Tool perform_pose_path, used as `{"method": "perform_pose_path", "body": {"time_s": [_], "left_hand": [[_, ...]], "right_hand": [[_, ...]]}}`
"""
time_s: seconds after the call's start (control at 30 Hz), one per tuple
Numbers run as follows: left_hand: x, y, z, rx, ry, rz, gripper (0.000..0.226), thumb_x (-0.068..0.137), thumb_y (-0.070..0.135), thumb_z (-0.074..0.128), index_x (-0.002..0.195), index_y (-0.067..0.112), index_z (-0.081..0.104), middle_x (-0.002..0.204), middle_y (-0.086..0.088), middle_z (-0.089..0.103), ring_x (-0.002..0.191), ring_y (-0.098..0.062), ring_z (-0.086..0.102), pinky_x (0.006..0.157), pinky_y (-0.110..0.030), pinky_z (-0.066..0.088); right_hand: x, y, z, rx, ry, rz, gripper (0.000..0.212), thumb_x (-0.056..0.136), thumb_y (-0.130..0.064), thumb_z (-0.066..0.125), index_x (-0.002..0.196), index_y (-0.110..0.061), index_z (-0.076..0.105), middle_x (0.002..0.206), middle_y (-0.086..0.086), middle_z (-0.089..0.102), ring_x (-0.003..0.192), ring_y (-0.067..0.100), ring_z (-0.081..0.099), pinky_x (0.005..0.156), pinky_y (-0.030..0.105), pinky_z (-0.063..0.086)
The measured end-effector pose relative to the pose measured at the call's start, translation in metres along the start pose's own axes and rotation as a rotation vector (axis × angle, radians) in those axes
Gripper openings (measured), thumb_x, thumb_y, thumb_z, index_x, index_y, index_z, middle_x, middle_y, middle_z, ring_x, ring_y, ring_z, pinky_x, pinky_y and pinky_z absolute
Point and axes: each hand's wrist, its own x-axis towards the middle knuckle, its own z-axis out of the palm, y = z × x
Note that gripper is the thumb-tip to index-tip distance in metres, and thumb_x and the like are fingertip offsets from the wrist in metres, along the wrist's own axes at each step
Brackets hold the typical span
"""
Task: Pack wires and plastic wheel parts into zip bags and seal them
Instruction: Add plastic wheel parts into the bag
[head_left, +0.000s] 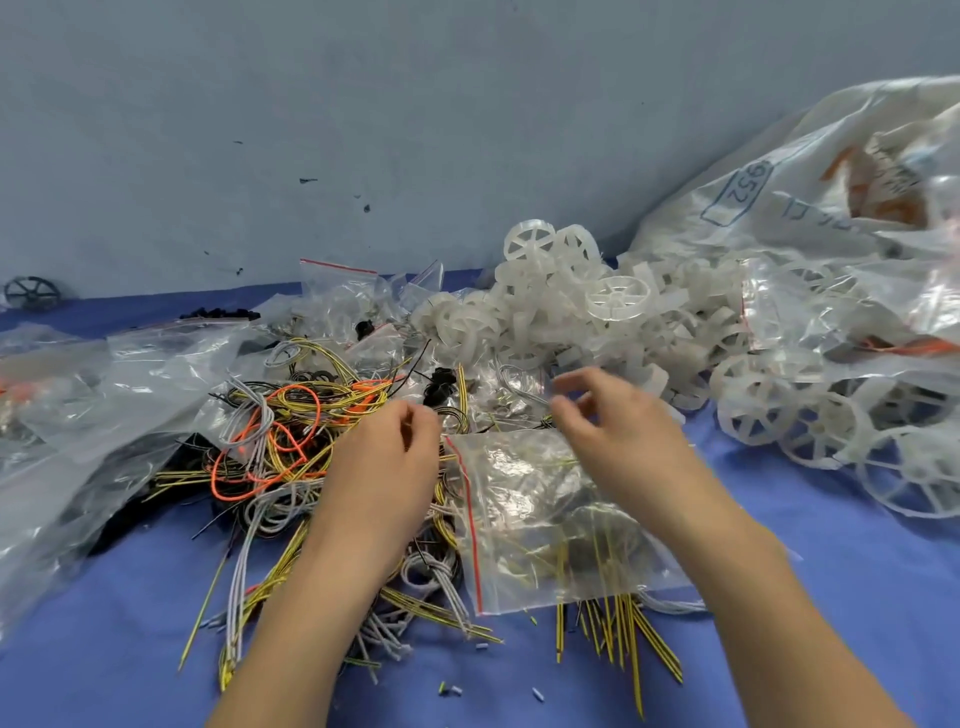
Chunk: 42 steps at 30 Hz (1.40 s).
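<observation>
Both forearms reach in from below, palms down. Left hand (387, 462) over the wire pile (280, 447), fingers curled, tips pinched at the red-striped top corner of a zip bag (540, 519). Right hand (618, 431) hovers above the bag's far edge, fingers loosely bent and spread; cannot tell if it holds anything, motion-blurred. Bag is clear, crinkly, lies flat on the blue tabletop (831, 597) between the hands, thin yellow-black wires inside and sticking out beneath. Pile: tangled orange, grey, yellow strands. White spoked plastic wheels (597, 312) heaped behind, spilling from a big translucent sack (831, 182) at right.
</observation>
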Motion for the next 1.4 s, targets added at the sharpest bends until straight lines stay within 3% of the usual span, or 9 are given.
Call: {"method": "perform_pose_path", "body": {"time_s": [0.13, 0.3, 0.43, 0.73, 0.8, 0.93, 1.07, 1.2, 1.4], "left_hand": [[0.022, 0.006, 0.011, 0.086, 0.01, 0.069, 0.023, 0.099, 0.026, 0.044, 0.108, 0.022, 0.064, 0.093, 0.007, 0.067, 0.085, -0.011, 0.061, 0.071, -0.031, 0.047], [0.072, 0.008, 0.044, 0.392, -0.219, 0.051, 0.036, 0.097, 0.013, 0.043, 0.132, 0.012, 0.053, 0.129, -0.013, 0.058, 0.114, -0.029, 0.057, 0.096, -0.043, 0.046], [0.086, -0.005, 0.056, 0.538, -0.44, 0.047, 0.045, 0.087, 0.004, 0.054, 0.131, 0.011, 0.052, 0.13, -0.016, 0.049, 0.106, -0.029, 0.054, 0.097, -0.042, 0.044], [0.096, -0.013, 0.06, 0.601, -0.316, -0.044, 0.018, 0.087, -0.005, 0.046, 0.098, -0.002, 0.06, 0.114, -0.025, 0.06, 0.091, -0.031, 0.053, 0.073, -0.037, 0.043], [0.092, -0.018, 0.06, 0.585, -0.319, -0.05, 0.026, 0.089, -0.004, 0.045, 0.109, -0.003, 0.062, 0.113, -0.021, 0.063, 0.098, -0.033, 0.059, 0.079, -0.039, 0.049], [0.074, -0.015, 0.048, 0.397, -0.194, 0.003, 0.03, 0.098, 0.009, 0.046, 0.127, 0.008, 0.054, 0.126, -0.012, 0.059, 0.111, -0.027, 0.058, 0.094, -0.041, 0.047], [0.038, 0.001, 0.016, -0.169, 0.081, -0.02, 0.026, 0.1, 0.026, 0.048, 0.124, 0.02, 0.055, 0.113, 0.001, 0.063, 0.084, -0.009, 0.065, 0.067, -0.023, 0.053], [0.0, 0.028, -0.012, -0.843, -0.091, -0.259, 0.018, 0.098, 0.015, 0.055, 0.113, 0.008, 0.061, 0.098, -0.012, 0.07, 0.083, -0.02, 0.074, 0.064, -0.024, 0.058], [-0.02, 0.048, -0.014, -0.594, -0.237, -0.21, 0.013, 0.096, 0.007, 0.055, 0.098, 0.012, 0.068, 0.087, -0.012, 0.072, 0.076, -0.02, 0.074, 0.07, -0.034, 0.061]], "right_hand": [[-0.007, -0.019, 0.019, -0.013, -0.238, -0.018, 0.042, 0.094, -0.058, 0.05, 0.125, -0.03, 0.057, 0.1, -0.004, 0.067, 0.083, 0.011, 0.063, 0.081, 0.039, 0.055], [-0.014, -0.036, 0.025, -0.089, -0.217, -0.095, 0.048, 0.089, -0.06, 0.051, 0.125, -0.028, 0.05, 0.092, 0.0, 0.065, 0.089, 0.023, 0.063, 0.074, 0.037, 0.05], [-0.022, -0.047, 0.028, -0.141, -0.267, -0.168, 0.053, 0.086, -0.057, 0.054, 0.126, -0.023, 0.046, 0.101, 0.002, 0.064, 0.095, 0.027, 0.061, 0.069, 0.038, 0.044], [-0.027, -0.045, 0.039, -0.319, -0.168, -0.231, 0.028, 0.098, -0.027, 0.049, 0.121, -0.013, 0.043, 0.117, 0.009, 0.056, 0.102, 0.035, 0.061, 0.068, 0.036, 0.03], [-0.023, -0.041, 0.034, -0.295, -0.157, -0.192, 0.021, 0.098, -0.024, 0.047, 0.116, -0.014, 0.049, 0.114, 0.009, 0.059, 0.101, 0.035, 0.061, 0.067, 0.035, 0.032], [-0.015, -0.034, 0.023, -0.184, -0.171, -0.065, 0.02, 0.093, -0.022, 0.048, 0.101, -0.01, 0.063, 0.097, 0.013, 0.066, 0.089, 0.036, 0.062, 0.067, 0.035, 0.046], [-0.014, -0.028, 0.013, -0.083, -0.178, -0.001, 0.026, 0.09, -0.024, 0.052, 0.09, -0.004, 0.068, 0.081, 0.017, 0.069, 0.073, 0.034, 0.066, 0.067, 0.04, 0.057], [-0.016, -0.026, 0.008, 0.065, -0.15, 0.005, 0.026, 0.088, -0.021, 0.054, 0.084, 0.0, 0.068, 0.071, 0.02, 0.069, 0.063, 0.033, 0.067, 0.066, 0.045, 0.058], [-0.02, -0.028, 0.005, 0.222, -0.044, 0.041, 0.015, 0.086, -0.028, 0.059, 0.076, -0.018, 0.063, 0.067, -0.001, 0.066, 0.059, 0.019, 0.065, 0.066, 0.04, 0.057]]}}
